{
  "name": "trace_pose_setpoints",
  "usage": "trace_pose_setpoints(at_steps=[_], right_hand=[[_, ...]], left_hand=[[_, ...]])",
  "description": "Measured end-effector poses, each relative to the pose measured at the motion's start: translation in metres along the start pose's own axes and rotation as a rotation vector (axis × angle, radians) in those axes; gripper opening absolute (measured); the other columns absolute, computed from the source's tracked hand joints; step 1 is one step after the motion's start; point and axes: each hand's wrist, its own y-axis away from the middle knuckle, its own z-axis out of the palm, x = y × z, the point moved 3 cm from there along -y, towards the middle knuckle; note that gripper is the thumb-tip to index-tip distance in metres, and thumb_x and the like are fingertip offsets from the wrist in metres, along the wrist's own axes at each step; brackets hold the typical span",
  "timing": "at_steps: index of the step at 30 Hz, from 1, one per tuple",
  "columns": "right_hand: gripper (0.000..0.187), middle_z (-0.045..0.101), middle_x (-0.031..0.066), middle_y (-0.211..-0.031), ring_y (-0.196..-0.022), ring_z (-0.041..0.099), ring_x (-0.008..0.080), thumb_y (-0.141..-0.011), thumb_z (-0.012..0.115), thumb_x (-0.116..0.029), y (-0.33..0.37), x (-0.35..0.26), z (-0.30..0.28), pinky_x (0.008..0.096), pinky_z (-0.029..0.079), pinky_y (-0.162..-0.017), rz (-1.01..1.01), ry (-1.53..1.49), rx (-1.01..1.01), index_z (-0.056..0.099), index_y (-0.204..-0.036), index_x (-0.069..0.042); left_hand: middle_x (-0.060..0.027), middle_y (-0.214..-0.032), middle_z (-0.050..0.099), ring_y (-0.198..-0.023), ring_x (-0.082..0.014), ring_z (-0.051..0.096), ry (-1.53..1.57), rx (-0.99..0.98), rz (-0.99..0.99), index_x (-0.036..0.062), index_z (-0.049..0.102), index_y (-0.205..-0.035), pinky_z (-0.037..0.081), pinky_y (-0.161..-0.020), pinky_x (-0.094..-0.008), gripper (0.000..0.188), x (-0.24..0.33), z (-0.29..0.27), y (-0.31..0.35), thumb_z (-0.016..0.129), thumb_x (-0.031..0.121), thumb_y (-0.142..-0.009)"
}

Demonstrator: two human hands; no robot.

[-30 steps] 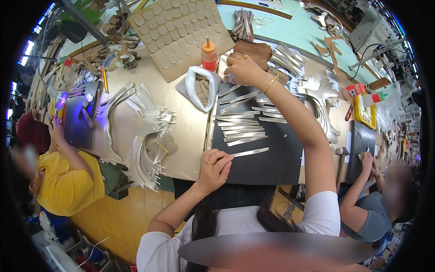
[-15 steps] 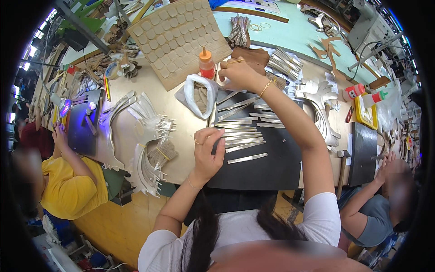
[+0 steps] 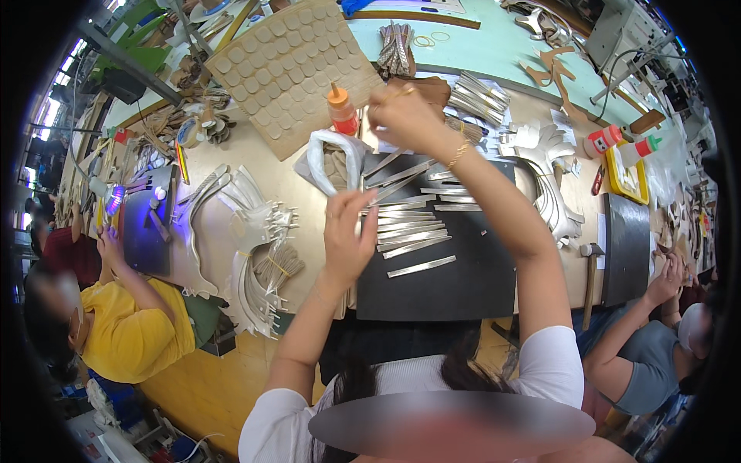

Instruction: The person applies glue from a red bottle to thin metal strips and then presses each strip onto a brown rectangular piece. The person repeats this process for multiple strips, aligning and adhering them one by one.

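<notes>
The left hand (image 3: 349, 231), half-curled, grip unclear, sits beside silver strips (image 3: 414, 238) at its three o'clock; the right hand (image 3: 401, 116), loosely bent, hold unclear, hovers at one. A white-rimmed bag (image 3: 315, 160) at twelve stands before the orange-capped bottle (image 3: 342, 114). Since a second ago, the left hand has left the lowest strip (image 3: 421, 267).

No readable text — marking (image 3: 593, 145) on red bottle (image 3: 603, 138) too small to make out.
</notes>
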Motion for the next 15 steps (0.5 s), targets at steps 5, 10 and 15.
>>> trace_pose_setpoints(at_steps=[5, 10, 15], right_hand=[[0.018, 0.06, 0.0052, -0.095, -0.086, 0.058, 0.0184, -0.084, 0.075, -0.02, 0.052, 0.037, -0.11, 0.0331, 0.047, -0.073, 0.242, -0.285, 0.33, 0.069, -0.091, -0.004], [0.015, 0.056, 0.0022, -0.087, -0.072, 0.048, 0.0121, -0.085, 0.076, -0.016, 0.146, 0.036, -0.168, 0.0264, 0.041, -0.066, 0.552, -0.311, 0.382, 0.069, -0.089, -0.003], [0.012, 0.054, 0.0003, -0.089, -0.072, 0.044, 0.008, -0.085, 0.076, -0.008, 0.229, 0.024, -0.175, 0.0222, 0.038, -0.066, 0.706, -0.464, 0.469, 0.066, -0.087, -0.002]], left_hand=[[-0.0149, -0.103, 0.063, -0.097, -0.034, 0.061, -0.043, -0.159, 0.007, 0.0011, 0.069, -0.108, 0.048, -0.085, -0.0398, 0.021, -0.046, 0.046, -0.071, 0.069, 0.008, -0.089], [-0.0201, -0.113, 0.063, -0.106, -0.0384, 0.06, -0.353, -0.285, -0.006, 0.0018, 0.069, -0.117, 0.049, -0.092, -0.0439, 0.032, -0.092, 0.111, -0.136, 0.071, 0.015, -0.087], [-0.0219, -0.113, 0.065, -0.105, -0.0386, 0.063, -0.521, -0.484, -0.048, 0.0053, 0.071, -0.113, 0.051, -0.091, -0.0447, 0.032, -0.116, 0.137, -0.168, 0.074, 0.016, -0.083]])
